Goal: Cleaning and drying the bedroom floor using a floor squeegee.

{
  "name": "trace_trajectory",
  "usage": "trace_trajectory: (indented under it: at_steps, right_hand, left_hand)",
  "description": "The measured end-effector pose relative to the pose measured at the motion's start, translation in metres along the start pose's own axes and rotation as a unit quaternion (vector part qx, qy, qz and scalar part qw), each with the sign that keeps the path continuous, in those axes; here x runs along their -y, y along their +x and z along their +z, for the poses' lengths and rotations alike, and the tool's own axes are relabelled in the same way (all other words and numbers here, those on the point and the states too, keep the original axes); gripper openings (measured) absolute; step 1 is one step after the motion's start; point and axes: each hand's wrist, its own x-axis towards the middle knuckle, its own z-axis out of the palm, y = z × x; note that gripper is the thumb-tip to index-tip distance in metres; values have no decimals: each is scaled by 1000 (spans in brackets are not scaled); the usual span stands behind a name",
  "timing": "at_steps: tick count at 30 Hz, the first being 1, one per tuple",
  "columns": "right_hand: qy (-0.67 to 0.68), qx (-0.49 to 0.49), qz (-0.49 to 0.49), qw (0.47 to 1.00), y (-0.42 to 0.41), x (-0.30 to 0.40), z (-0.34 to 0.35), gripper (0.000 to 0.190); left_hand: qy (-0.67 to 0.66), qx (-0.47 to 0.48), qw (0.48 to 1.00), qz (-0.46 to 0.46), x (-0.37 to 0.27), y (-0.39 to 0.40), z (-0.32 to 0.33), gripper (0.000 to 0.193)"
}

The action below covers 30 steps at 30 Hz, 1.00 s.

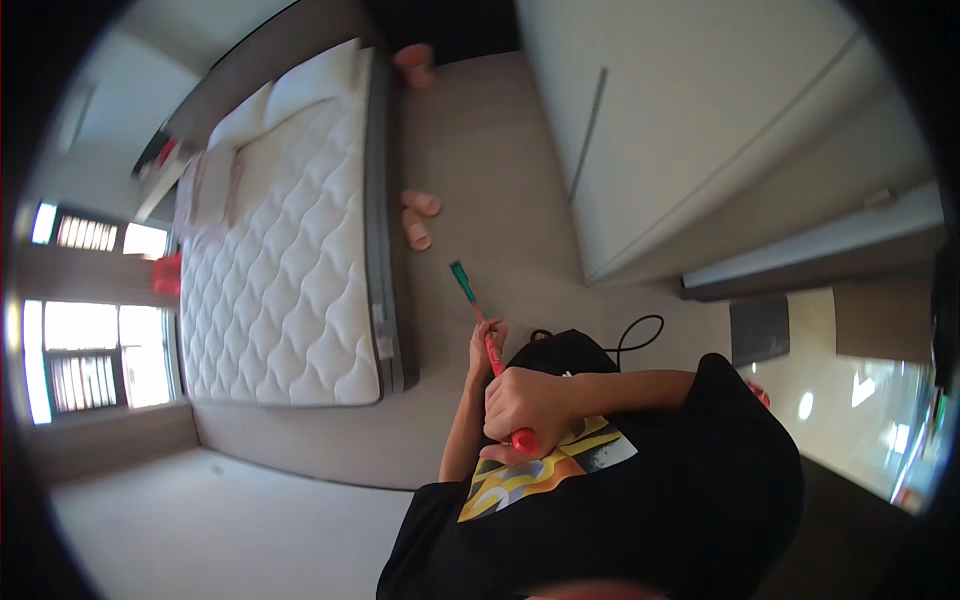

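Note:
A broom with a red handle [493,354] slants away from my chest toward the floor. Its narrow green head [462,282] points at the strip of floor beside the bed; the bristle end is small and blurred. Close to my body, my right hand [525,411] wraps around the top of the handle, and the rounded red end pokes out below the fist. Farther down the shaft, my left hand [486,345] grips it with curled fingers, partly hidden behind the right forearm and handle.
A bed with a white quilted mattress [300,300] stands left. Two pink slippers [418,219] lie beside it, a pink bin [415,66] farther off. A pale wardrobe [675,112] rises at right. A black cord [651,318] loops near my legs. A dark mat [760,331] lies by the doorway.

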Motion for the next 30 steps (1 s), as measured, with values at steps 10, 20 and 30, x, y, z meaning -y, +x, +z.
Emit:
trace_trajectory:
  at_steps: [10,20,30]
  right_hand:
    - [-39,-40,179,982,37,25,-67,39]
    - [-66,-25,214,974,122,-14,-126,40]
    - [-57,-34,252,966,167,-35,-178,31]
  left_hand:
    - [-131,119,981,80,-40,79,59,30]
    - [-115,225,960,120,-78,199,12,35]
    - [-74,125,988,57,-94,229,-12,35]
